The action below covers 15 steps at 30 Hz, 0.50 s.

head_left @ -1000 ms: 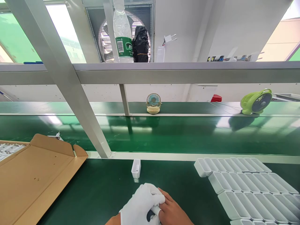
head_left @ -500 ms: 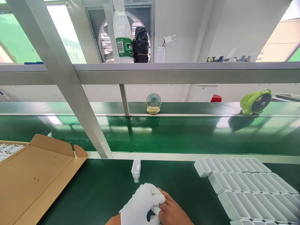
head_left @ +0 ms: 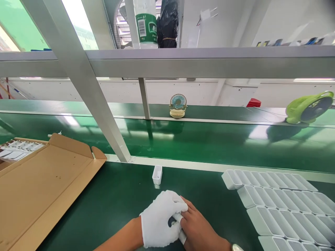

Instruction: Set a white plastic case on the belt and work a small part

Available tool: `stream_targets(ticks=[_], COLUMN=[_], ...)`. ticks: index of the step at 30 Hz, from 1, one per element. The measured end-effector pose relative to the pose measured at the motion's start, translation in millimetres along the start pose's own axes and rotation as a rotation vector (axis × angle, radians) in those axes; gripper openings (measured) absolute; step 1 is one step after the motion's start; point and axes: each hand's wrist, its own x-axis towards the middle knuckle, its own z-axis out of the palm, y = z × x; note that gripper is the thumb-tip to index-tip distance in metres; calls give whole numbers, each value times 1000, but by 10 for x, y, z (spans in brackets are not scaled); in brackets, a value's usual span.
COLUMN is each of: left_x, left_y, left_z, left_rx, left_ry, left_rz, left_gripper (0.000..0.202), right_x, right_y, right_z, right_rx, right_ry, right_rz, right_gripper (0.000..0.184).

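hands meet: gloved left hand (head_left: 159, 219) and bare right hand (head_left: 196, 228), grip closed together on small white piece (head_left: 178, 219).

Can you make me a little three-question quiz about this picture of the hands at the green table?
1. True or false: the left hand wears a white glove.
2. What stands just beyond the hands: A a small white case, B a red cup, C a spoon?
3. Which side of the green table holds the cardboard box?

Key: 1 true. 2 A. 3 The left side; the white trays lie right, near the bare right hand.
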Motion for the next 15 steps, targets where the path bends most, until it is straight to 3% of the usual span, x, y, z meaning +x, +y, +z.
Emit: stream_targets(ticks=[4, 15], left_x=[42, 101], left_y=[32, -41], left_z=[-19, -95], left_rx=[10, 59], left_ry=[22, -54], left_rz=[26, 87], left_gripper=[20, 16], right_x=[-13, 80], right_y=[-103, -178], right_z=[-140, -200], right_rx=[11, 2], right_ry=[-41, -45], right_rz=[59, 52], right_gripper=[34, 24])
